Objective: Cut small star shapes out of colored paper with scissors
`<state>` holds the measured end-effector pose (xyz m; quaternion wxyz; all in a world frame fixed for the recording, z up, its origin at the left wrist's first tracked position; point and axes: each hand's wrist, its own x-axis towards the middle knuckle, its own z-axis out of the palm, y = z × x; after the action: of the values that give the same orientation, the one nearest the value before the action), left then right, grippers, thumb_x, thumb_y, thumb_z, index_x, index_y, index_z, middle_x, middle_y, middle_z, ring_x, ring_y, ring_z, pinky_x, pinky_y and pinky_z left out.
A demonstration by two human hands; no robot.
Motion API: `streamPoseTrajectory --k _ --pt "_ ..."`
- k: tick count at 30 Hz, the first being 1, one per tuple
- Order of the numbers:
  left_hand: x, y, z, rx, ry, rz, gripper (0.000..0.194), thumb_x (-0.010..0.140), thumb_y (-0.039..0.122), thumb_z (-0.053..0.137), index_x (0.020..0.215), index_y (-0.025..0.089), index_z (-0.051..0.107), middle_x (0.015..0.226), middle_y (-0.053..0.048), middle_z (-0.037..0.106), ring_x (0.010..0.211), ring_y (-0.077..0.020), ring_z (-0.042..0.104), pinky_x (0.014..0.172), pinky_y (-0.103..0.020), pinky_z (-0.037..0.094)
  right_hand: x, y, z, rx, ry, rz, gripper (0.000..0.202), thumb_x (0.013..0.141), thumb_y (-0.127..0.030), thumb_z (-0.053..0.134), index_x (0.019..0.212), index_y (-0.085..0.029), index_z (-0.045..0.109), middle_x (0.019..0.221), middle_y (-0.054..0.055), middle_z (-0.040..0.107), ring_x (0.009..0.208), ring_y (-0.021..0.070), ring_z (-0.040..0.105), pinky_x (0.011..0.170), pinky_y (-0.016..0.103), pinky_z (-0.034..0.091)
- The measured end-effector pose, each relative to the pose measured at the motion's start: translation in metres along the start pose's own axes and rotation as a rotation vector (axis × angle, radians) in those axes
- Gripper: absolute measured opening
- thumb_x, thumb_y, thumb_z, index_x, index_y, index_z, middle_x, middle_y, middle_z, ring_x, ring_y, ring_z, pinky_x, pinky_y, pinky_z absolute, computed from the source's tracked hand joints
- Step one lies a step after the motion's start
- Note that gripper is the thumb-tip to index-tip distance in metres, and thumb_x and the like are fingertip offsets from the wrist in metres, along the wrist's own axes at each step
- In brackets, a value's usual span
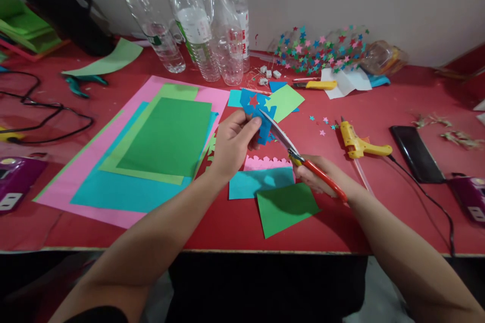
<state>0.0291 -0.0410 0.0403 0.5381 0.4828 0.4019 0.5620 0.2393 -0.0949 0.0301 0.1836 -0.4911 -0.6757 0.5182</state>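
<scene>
Between the thumb and fingers of my left hand (235,137) is a piece of blue paper (268,122) with star-shaped holes cut in it. My right hand (316,174) is closed round the red handles of a pair of scissors (281,136). The blade tips reach the blue paper close to my left thumb. Below my hands lie a light blue paper (250,184), a green paper (287,208) and a pink strip with a notched edge (265,162). A lime paper (288,101) lies just behind the blades.
Stacked coloured sheets (166,136) lie at left. Behind them stand several plastic bottles (225,35). A bottle covered in small stars (318,50) lies by the wall, near a yellow cutter knife (320,85). A glue gun (358,140) and a phone (417,154) lie at right.
</scene>
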Motion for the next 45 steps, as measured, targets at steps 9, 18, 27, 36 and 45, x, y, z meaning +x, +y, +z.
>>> streamPoseTrajectory --k 9,18,27,36,45 --pt "0.001 0.0 -0.001 0.053 0.017 0.046 0.019 0.078 0.028 0.062 0.064 0.018 0.055 0.048 0.005 0.049 0.039 -0.0047 0.043 0.036 -0.017 0.036 0.0 -0.005 0.006 0.015 0.002 0.0 0.044 0.09 -0.059 0.043 0.069 -0.021 0.042 0.054 -0.006 0.033 0.046 0.0089 0.032 0.045 0.023 0.027" --pt "0.007 -0.006 -0.004 -0.114 -0.05 -0.158 0.022 0.076 0.026 0.062 0.06 0.019 0.048 0.046 0.006 0.049 0.036 -0.0059 0.043 0.03 -0.018 0.031 -0.001 0.0 -0.004 0.056 -0.034 -0.008 0.042 0.09 -0.056 0.047 0.069 -0.02 0.042 0.055 -0.006 0.036 0.046 0.0084 0.033 0.044 0.022 0.027" --pt "0.003 -0.015 0.0 -0.104 -0.037 -0.048 0.018 0.078 0.03 0.064 0.069 0.018 0.055 0.055 0.004 0.06 0.044 -0.0074 0.055 0.04 -0.019 0.044 0.001 -0.001 0.008 0.154 -0.014 0.107 0.045 0.087 -0.062 0.046 0.073 -0.019 0.049 0.048 -0.008 0.036 0.038 0.0066 0.033 0.037 0.019 0.03" --pt "-0.001 -0.016 0.003 -0.2 -0.019 -0.041 0.018 0.079 0.029 0.066 0.068 0.018 0.056 0.056 0.004 0.062 0.045 -0.0068 0.056 0.042 -0.018 0.044 -0.002 -0.01 0.019 0.27 0.031 0.138 0.046 0.082 -0.064 0.049 0.073 -0.019 0.048 0.043 -0.009 0.035 0.034 0.006 0.033 0.033 0.018 0.029" --pt "-0.002 -0.021 0.006 -0.187 0.009 -0.046 0.022 0.08 0.032 0.066 0.066 0.018 0.055 0.054 0.004 0.062 0.045 -0.0057 0.054 0.043 -0.018 0.041 0.0 -0.016 0.029 0.309 0.075 0.216 0.036 0.082 -0.053 0.048 0.07 -0.02 0.047 0.039 -0.01 0.035 0.03 0.0051 0.03 0.031 0.017 0.029"
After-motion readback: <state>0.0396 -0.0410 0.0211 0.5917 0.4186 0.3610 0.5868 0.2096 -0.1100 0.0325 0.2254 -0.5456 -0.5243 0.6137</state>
